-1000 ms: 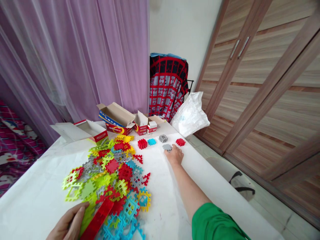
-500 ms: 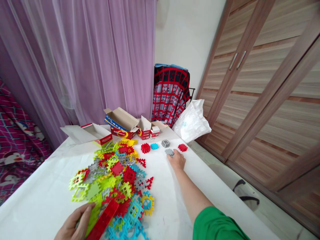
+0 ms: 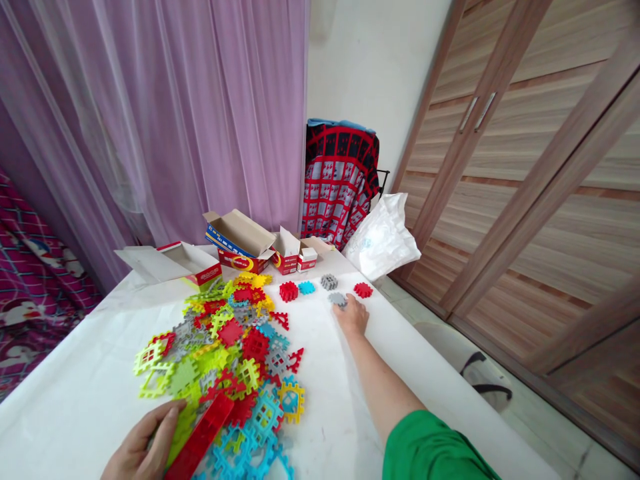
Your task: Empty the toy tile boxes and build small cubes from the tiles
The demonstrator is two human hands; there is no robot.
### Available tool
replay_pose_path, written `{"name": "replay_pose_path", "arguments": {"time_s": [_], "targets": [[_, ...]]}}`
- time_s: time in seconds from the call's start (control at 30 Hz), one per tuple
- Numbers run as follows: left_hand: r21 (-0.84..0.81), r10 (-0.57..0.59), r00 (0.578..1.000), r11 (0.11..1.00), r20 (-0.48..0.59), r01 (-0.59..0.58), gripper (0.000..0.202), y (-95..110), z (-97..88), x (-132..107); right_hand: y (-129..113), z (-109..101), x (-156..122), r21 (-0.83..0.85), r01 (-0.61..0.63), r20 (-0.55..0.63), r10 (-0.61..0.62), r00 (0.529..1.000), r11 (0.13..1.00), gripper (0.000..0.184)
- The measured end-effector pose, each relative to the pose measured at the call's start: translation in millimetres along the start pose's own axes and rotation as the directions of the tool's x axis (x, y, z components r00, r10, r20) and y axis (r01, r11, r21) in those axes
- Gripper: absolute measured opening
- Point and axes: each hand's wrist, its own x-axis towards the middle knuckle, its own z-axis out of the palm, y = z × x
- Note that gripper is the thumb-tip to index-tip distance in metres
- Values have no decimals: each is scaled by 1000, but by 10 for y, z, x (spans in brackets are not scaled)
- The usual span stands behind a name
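My right hand [image 3: 354,315] reaches across the table with its fingers at the edge of a flat grey interlocking tile [image 3: 337,300], gripping it at the table surface. A stack of grey window tiles [image 3: 329,282] lies just behind it, and a red tile stack [image 3: 363,290] to its right. Farther left are another red stack [image 3: 289,291] and a blue tile [image 3: 307,287]. My left hand [image 3: 145,443] is curled at the near left of a mixed pile of tiles [image 3: 230,333], beside lime-green pieces and a long red plastic piece [image 3: 200,437]. What its fingers hold is hidden.
Opened cardboard boxes [image 3: 240,233] stand along the table's far edge. A white plastic bag [image 3: 383,240] sits at the far right corner. Behind are a purple curtain [image 3: 200,120] and a red plaid cloth [image 3: 340,167]; a wooden wardrobe [image 3: 525,173] stands on the right.
The view has shifted slightly, so everything sits a little farther left and higher. Both hands keep nearly the same places, with the right still at the grey tile.
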Motion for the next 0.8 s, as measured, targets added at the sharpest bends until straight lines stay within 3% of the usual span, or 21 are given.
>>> {"name": "replay_pose_path", "arguments": {"time_s": [0.27, 0.47, 0.63, 0.8], "targets": [[-27, -80, 996, 996, 34, 81, 48, 59, -14, 15, 29, 21, -7, -15, 39, 22, -39, 999, 999, 46], [1, -26, 1000, 1000, 11, 26, 46, 121, -39, 25, 112, 15, -61, 71, 30, 19, -31, 999, 997, 54], [5, -30, 998, 1000, 48, 30, 46, 240, -59, -11, 288, -11, -255, 126, 59, -25, -56, 998, 990, 45], [-23, 21, 1000, 1000, -16, -21, 45, 336, -43, -82, 426, -94, -549, 206, 123, -4, -124, 992, 971, 37]]}}
